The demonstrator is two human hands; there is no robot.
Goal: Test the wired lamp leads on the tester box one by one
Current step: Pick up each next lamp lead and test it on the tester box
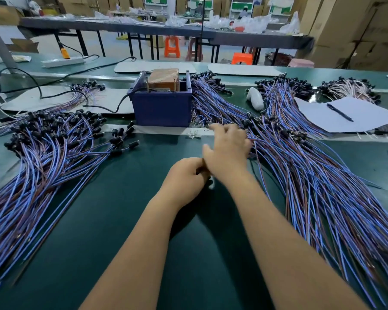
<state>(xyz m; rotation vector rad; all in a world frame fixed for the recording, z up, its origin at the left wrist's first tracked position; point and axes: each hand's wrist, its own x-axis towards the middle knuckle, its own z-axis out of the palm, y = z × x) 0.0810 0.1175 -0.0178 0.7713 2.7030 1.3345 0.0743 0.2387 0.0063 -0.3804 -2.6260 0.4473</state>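
Observation:
The blue tester box (161, 108) stands at the middle back of the green belt, with a brown block and brass pins inside. A large pile of blue and brown lamp leads (305, 175) with black lamp holders lies to its right, and another pile (49, 153) to its left. My left hand (185, 177) is curled in front of the box and pinches a small dark lamp lead end, whose white tip (212, 185) shows under my right wrist. My right hand (229, 151) crosses just above it, blurred, with fingers spread on the edge of the right pile.
A black cable (112, 108) runs from the box off to the left. White paper with a pen (339, 111) and a white object (255, 99) lie at the back right. Further bundles of leads lie behind, by a power strip (63, 61). Bare green belt (132, 220) surrounds my forearms.

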